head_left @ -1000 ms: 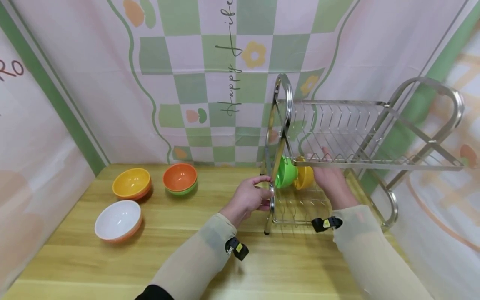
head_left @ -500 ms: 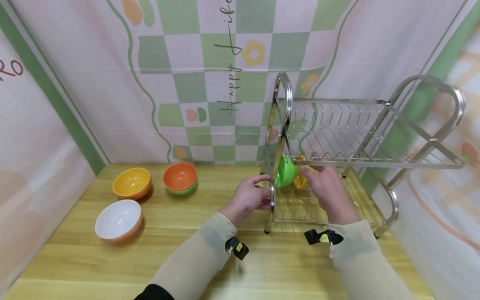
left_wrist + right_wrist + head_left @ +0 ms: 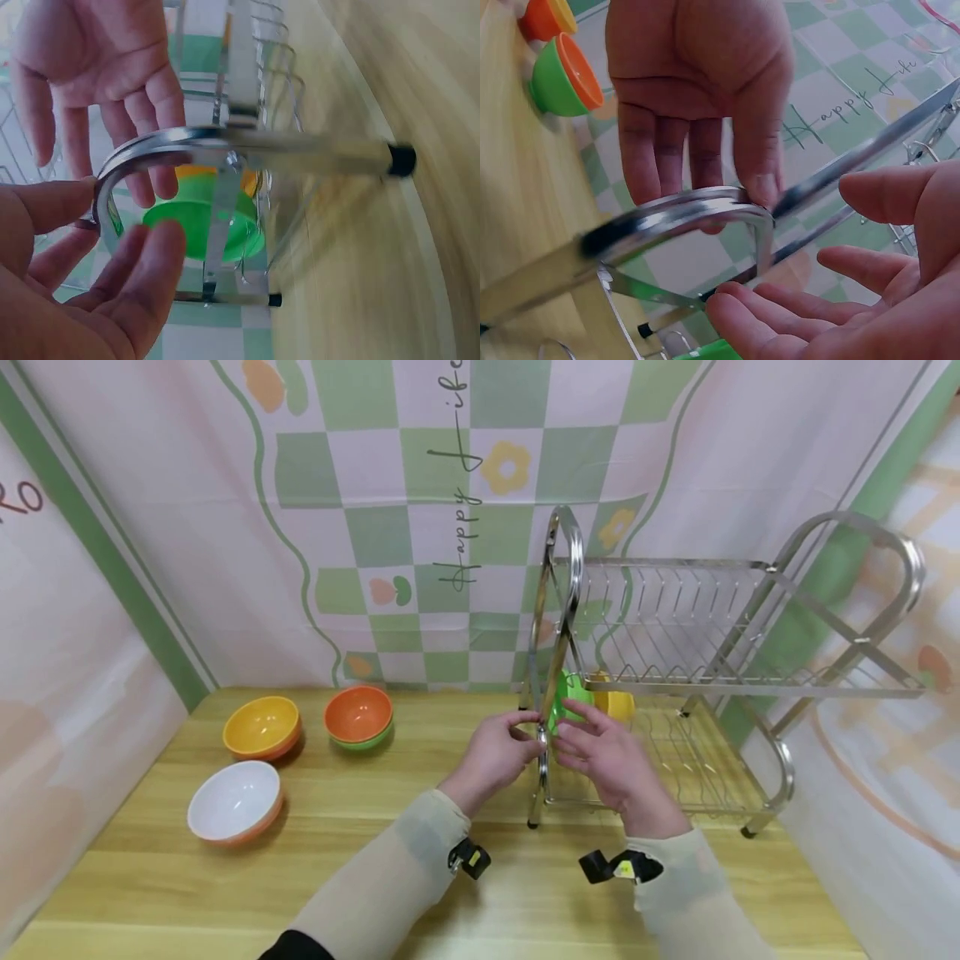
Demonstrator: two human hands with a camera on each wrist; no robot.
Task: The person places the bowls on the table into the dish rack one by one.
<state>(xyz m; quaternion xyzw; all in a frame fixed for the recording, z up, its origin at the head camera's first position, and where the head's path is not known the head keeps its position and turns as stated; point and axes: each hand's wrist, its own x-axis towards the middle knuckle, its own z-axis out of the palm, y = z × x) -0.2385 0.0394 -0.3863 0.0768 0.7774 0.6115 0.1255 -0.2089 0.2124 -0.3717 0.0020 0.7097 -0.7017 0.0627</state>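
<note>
My left hand (image 3: 491, 756) pinches the left side frame of a two-tier metal dish rack (image 3: 750, 690) between thumb and fingers. Just right of that frame, my right hand (image 3: 615, 764) has its fingers loosely spread and holds nothing. Its fingertips overlap the green bowl in the head view. This green bowl (image 3: 196, 225) stands on its side in the lower tier at the left end. Behind it to the right is a yellow bowl (image 3: 618, 705), partly hidden by the upper shelf and the green bowl.
On the wooden table (image 3: 360, 860) to the left, a yellow bowl (image 3: 262, 727) sits in an orange one. A white-lined bowl (image 3: 236, 802) with an orange outside stands nearer. An orange bowl (image 3: 358, 714) rests in a green one. A patterned curtain (image 3: 375, 535) hangs behind.
My right hand has come away from the yellow bowl under the upper shelf and moved left and nearer, to beside the left frame. My left hand keeps its hold on the frame.
</note>
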